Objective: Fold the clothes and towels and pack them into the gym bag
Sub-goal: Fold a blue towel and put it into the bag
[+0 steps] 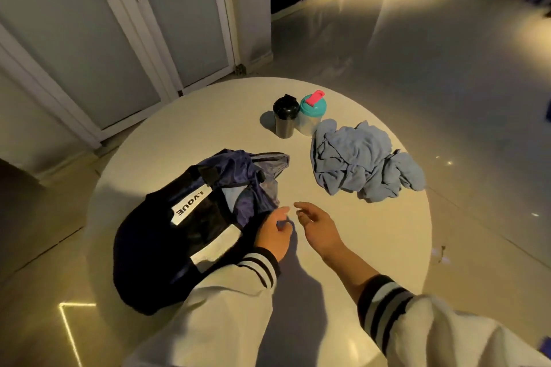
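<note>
A dark gym bag (pixel 167 235) with a white label lies on the left of the round white table (pixel 372 241). A dark blue garment (pixel 238 176) lies across the bag's top and spills toward the table's middle. A crumpled light blue towel (pixel 360 161) sits in a heap on the right side. My left hand (pixel 272 234) hovers at the bag's right edge beside the blue garment, fingers loosely curled and holding nothing. My right hand (pixel 316 225) hangs just to its right above bare table, fingers relaxed and empty.
A black shaker bottle (pixel 284 119) and a clear bottle with a teal lid and pink cap (pixel 311 113) stand together at the table's far side, touching the towel's edge. White doors (pixel 119 39) stand at the left. Pale floor surrounds the table.
</note>
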A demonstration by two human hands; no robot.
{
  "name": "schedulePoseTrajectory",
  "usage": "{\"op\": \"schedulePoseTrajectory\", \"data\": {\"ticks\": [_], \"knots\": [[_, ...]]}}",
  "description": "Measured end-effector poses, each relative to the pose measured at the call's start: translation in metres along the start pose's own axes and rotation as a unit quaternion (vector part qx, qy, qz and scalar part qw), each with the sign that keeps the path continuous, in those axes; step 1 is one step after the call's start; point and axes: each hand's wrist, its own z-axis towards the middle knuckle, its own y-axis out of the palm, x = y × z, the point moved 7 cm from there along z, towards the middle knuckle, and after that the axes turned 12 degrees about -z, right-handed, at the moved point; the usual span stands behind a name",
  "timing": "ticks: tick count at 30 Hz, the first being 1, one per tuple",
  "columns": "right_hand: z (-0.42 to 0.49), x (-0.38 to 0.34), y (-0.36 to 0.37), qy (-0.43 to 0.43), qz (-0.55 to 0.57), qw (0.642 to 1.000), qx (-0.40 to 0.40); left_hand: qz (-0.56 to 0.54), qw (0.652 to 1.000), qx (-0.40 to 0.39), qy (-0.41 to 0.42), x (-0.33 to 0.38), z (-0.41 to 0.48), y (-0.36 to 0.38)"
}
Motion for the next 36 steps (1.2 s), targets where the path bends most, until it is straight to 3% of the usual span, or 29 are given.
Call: {"op": "schedulePoseTrajectory", "data": {"ticks": [10,16,22,28,33,36], "knots": [[-0.030,0.063,-0.113,0.037,-0.015,0.997,0.070,-0.031,0.998,-0.057,0.002,0.024,-0.001,0.110],[0.026,0.099,-0.185,0.046,-0.023,0.993,0.103,0.103,0.991,-0.074,0.038,0.061,0.063,0.174],[0.106,0.132,-0.224,0.050,-0.037,0.997,0.036,0.154,0.981,-0.116,0.035,0.086,0.155,0.243],[0.156,0.150,-0.209,0.054,-0.003,0.997,-0.051,0.135,0.990,-0.019,-0.029,0.055,0.210,0.266],[0.171,0.159,-0.199,0.068,0.000,0.995,-0.075,0.068,0.992,0.099,0.038,0.083,0.190,0.251],[0.168,0.153,-0.202,0.067,0.020,0.995,-0.073,0.047,0.991,0.108,0.060,0.107,0.167,0.247]]}}
